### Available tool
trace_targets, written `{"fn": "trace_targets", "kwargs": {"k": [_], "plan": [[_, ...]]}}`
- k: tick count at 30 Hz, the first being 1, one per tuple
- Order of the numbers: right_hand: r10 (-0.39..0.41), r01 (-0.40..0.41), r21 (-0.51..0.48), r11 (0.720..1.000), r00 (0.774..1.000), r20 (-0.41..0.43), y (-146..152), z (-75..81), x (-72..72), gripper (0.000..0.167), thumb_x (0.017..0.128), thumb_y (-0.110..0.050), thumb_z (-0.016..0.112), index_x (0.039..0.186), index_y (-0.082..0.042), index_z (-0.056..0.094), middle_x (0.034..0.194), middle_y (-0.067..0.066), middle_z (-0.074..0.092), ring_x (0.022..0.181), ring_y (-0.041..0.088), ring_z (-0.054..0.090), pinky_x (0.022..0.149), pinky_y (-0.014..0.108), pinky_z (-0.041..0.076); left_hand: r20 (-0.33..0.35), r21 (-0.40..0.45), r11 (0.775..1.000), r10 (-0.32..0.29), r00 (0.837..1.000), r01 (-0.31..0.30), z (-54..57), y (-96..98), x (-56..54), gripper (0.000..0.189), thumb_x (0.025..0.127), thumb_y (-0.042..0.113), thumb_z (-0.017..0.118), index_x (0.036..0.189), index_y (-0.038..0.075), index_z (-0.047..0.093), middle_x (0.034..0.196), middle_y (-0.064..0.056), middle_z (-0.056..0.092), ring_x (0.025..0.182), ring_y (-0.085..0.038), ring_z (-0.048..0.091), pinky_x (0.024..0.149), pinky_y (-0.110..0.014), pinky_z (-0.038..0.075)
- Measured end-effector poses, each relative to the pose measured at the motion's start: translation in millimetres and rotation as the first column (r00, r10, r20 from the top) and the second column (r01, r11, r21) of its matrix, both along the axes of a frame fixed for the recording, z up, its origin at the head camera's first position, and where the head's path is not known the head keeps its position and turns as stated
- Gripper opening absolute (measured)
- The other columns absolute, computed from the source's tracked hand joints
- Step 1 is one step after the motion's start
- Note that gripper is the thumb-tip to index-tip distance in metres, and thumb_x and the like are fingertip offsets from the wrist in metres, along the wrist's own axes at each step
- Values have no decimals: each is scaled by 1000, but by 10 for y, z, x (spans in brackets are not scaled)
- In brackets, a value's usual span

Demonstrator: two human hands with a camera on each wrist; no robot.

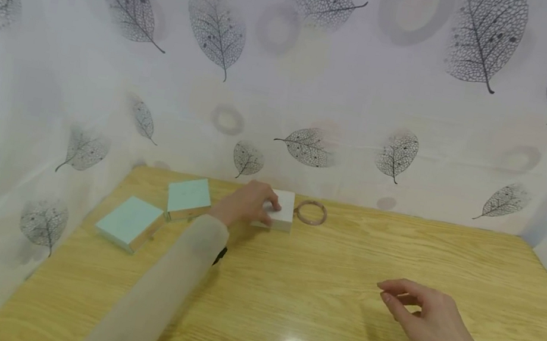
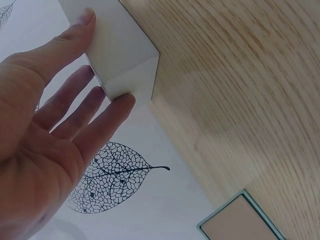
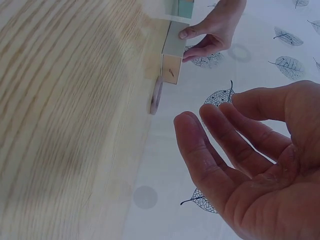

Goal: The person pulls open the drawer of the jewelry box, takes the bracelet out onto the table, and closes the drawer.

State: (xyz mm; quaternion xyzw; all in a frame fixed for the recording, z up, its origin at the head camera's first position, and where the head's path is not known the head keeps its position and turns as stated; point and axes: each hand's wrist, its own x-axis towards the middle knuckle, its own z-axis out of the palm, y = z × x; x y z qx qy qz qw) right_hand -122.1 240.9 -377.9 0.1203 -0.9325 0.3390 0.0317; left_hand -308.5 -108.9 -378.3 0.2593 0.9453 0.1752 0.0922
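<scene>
Landmark: white rectangular box (image 1: 283,211), on the wood-grained table (image 1: 317,298), near its far edge. Right wrist view: its end face is tan with a small dark mark.

Left hand (image 1: 249,201): at the box's left part, gripping it, thumb on one face, fingertips against another edge. Beige sleeve (image 1: 162,284) runs back toward the wearer.

Right hand (image 1: 425,319): nearer the wearer than the box and to its right, well apart; fingers loosely bent, relaxed, nothing held.

Brownish-purple round ring (image 1: 324,215): on the table, just right of the box. Whether the two are joined, cannot tell.

Pale green square box with tan side (image 1: 189,195): left of the white box, close to the left forearm. Second pale green square box with tan side (image 1: 130,221): farther left and nearer the wearer.

Behind the white box: pale sheet printed with dark skeleton leaves (image 1: 344,104).
</scene>
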Motion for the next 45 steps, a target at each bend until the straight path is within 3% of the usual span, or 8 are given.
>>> {"fn": "trace_targets", "kwargs": {"k": [20,34,39,42,45], "plan": [[-19,19,8,1000,999,39,8,-39,0,17,99,-20,68,113,-15,76,104,2,79,79,7,72,59,22,54,44,-3,999,46,998,-46,38,4,-96,38,85,20,83,122,14,74,137,-8,65,133,-27,56,120,-43,41],[-21,21,26,999,1000,8,42,-24,22,16,99,-19,68,113,-15,76,104,2,79,78,3,71,61,21,55,15,-8,999,35,999,-35,18,-2,-141,40,85,19,83,123,12,73,137,-9,66,131,-28,58,119,-43,42],[-34,34,38,999,999,-17,57,-2,41,16,98,-18,69,112,-15,76,103,0,79,77,-2,68,63,21,56,5,-48,999,-6,1000,6,-15,-29,-108,41,94,23,76,132,11,67,144,-9,62,139,-28,53,123,-44,37],[-38,39,43,998,999,-22,61,7,48,16,98,-18,69,112,-16,76,103,0,79,78,-2,68,65,21,57,-17,-29,999,-26,1000,25,-50,-125,-54,44,98,30,70,138,12,62,152,-9,55,145,-29,46,126,-46,33],[-40,40,45,998,999,1,77,17,60,16,99,-19,68,113,-16,76,104,0,79,79,-3,68,66,21,57,-28,25,1000,11,1000,-10,-8,-258,48,47,99,34,67,140,13,60,157,-11,48,148,-32,42,125,-50,33]]}}
